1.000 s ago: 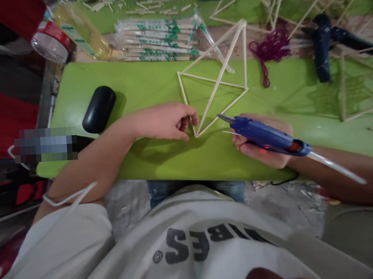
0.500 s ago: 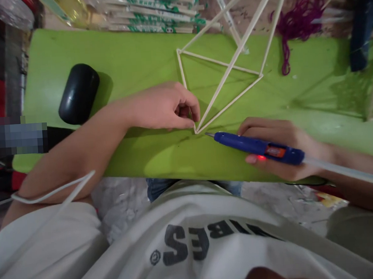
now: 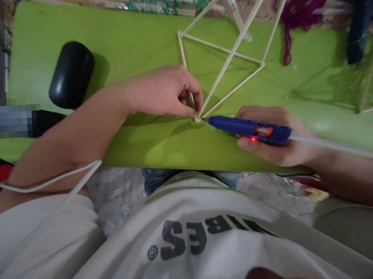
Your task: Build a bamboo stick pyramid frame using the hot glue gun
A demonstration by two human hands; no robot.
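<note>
A frame of thin pale wooden sticks (image 3: 223,73), likely chopsticks, stands on the green tabletop (image 3: 142,146). Its base is a triangle, with longer sticks slanting up from the corners. At the near corner my left hand (image 3: 174,92) pinches the frame between thumb and fingers. My right hand (image 3: 278,146) is closed round a blue glue gun (image 3: 242,127) with a small red light lit on its side. The glue gun's metal tip points left, right at that near corner; whether it touches the wood I cannot tell. A pale glue stick trails from its back end.
A black computer mouse (image 3: 71,75) lies to the left. Wrapped chopsticks (image 3: 165,2) are piled at the back. Tangled purple yarn (image 3: 304,6) and a dark blue object (image 3: 356,40) lie at the back right. A white cord (image 3: 53,183) loops over my left forearm.
The glue gun has moved in towards the near corner, closing the small gap at its tip. My left hand keeps its pinch. The whole view has shifted slightly.
</note>
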